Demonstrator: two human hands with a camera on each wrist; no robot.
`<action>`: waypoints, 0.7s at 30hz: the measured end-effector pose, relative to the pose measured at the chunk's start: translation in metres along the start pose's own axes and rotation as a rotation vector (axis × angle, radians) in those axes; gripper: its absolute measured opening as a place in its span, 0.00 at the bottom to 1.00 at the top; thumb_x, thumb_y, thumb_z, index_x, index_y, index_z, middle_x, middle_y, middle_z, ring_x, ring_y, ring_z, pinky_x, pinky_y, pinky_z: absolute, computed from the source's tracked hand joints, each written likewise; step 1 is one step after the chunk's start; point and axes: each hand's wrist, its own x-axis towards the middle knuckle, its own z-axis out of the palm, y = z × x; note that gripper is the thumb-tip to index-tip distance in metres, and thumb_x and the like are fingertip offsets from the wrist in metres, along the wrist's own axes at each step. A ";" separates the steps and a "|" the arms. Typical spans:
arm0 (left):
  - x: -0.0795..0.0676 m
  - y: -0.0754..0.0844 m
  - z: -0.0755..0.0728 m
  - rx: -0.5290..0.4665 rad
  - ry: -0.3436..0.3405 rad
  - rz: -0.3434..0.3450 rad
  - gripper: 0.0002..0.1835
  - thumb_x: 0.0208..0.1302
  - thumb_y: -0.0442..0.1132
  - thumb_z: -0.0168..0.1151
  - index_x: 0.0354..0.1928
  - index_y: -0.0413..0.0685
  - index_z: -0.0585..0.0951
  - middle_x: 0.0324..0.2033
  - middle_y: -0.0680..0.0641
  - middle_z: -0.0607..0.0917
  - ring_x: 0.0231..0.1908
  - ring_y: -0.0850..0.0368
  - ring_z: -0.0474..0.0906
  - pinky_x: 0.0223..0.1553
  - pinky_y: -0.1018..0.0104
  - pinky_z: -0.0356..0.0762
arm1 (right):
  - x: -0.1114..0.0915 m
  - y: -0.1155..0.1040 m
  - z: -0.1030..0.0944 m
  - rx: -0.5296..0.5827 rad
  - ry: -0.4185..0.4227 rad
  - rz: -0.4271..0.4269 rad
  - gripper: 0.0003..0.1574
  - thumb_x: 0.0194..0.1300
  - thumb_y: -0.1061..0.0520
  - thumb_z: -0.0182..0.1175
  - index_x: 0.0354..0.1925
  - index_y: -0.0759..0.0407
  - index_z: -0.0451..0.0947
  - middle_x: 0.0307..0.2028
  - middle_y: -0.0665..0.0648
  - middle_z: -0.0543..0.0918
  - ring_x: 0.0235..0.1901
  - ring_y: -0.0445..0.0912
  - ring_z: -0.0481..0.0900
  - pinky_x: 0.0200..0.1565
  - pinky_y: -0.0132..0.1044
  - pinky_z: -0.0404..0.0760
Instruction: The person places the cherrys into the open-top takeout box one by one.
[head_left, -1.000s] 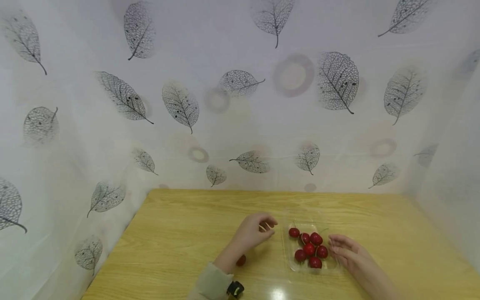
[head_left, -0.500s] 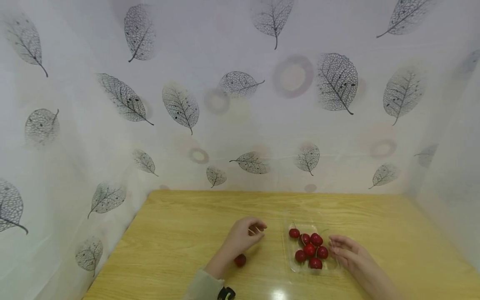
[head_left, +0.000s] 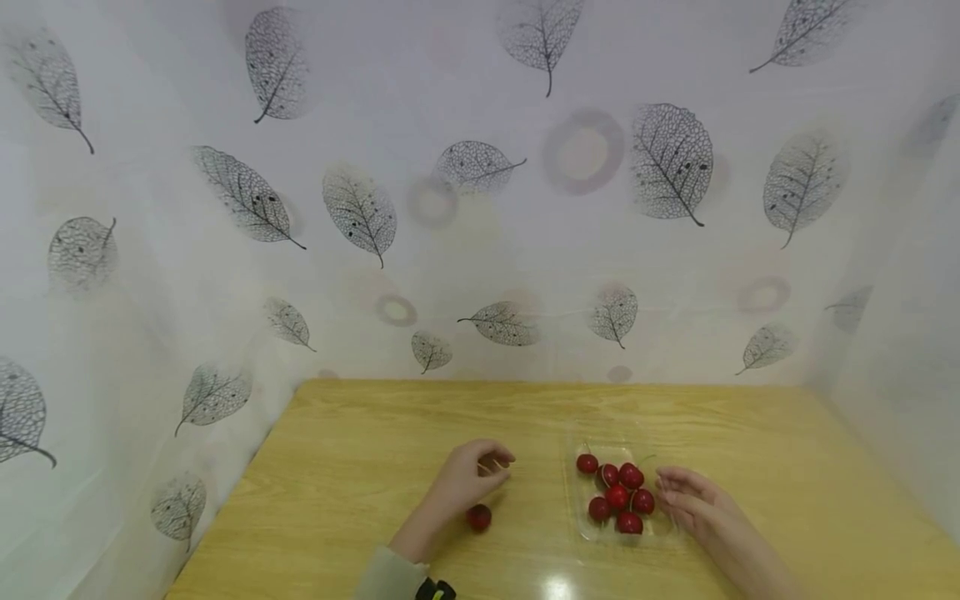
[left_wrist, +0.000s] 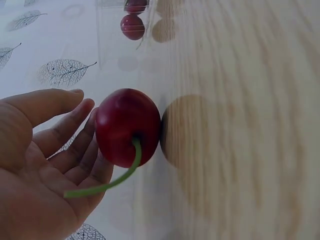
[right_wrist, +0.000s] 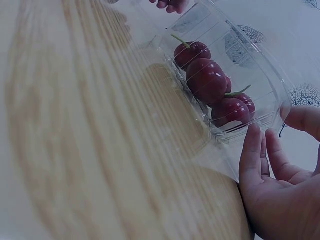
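My left hand is held over the table with relaxed, slightly bent fingers and nothing in its grasp. Close by lies a single dark red cherry; the left wrist view shows this cherry beside the fingertips, its green stem curving toward the palm. Whether they touch is unclear. To the right, a clear plastic box holds several red cherries, some with stems. My right hand is at the box's right end. In the right wrist view, its thumb and loosely extended fingers meet the clear box wall.
The wooden table extends back to a pale sheet printed with leaves, which also hangs at both sides. A dark watch or band sits at the left sleeve.
My left hand has moved left and toward the body, away from the box, so the lone cherry is now in fuller view. The right hand and the box have stayed put.
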 end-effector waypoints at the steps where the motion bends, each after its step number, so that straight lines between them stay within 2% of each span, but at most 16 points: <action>1: -0.001 -0.001 -0.001 0.002 0.001 -0.004 0.08 0.67 0.30 0.70 0.47 0.38 0.87 0.43 0.41 0.90 0.41 0.54 0.86 0.44 0.72 0.83 | 0.000 0.000 0.000 0.001 -0.004 -0.004 0.28 0.83 0.69 0.42 0.58 0.40 0.79 0.57 0.38 0.84 0.59 0.31 0.82 0.62 0.21 0.79; 6: -0.005 -0.005 -0.006 -0.002 0.000 -0.027 0.08 0.67 0.31 0.70 0.47 0.39 0.87 0.43 0.42 0.90 0.40 0.56 0.85 0.44 0.73 0.83 | 0.000 -0.001 0.000 -0.036 0.036 0.031 0.25 0.83 0.68 0.43 0.58 0.41 0.77 0.57 0.37 0.84 0.58 0.30 0.82 0.61 0.21 0.79; 12: -0.011 -0.012 -0.011 -0.027 0.010 -0.018 0.09 0.66 0.31 0.71 0.47 0.39 0.87 0.43 0.41 0.91 0.39 0.58 0.85 0.44 0.73 0.83 | 0.001 -0.002 0.001 -0.079 0.080 0.053 0.23 0.83 0.67 0.44 0.58 0.42 0.76 0.57 0.36 0.83 0.57 0.30 0.82 0.61 0.21 0.79; 21: -0.023 -0.017 -0.019 -0.055 -0.010 -0.072 0.09 0.67 0.33 0.71 0.48 0.40 0.87 0.42 0.44 0.90 0.39 0.61 0.83 0.43 0.73 0.81 | 0.001 -0.001 0.001 -0.069 0.059 0.027 0.24 0.83 0.67 0.44 0.58 0.40 0.76 0.57 0.36 0.83 0.58 0.31 0.82 0.61 0.21 0.79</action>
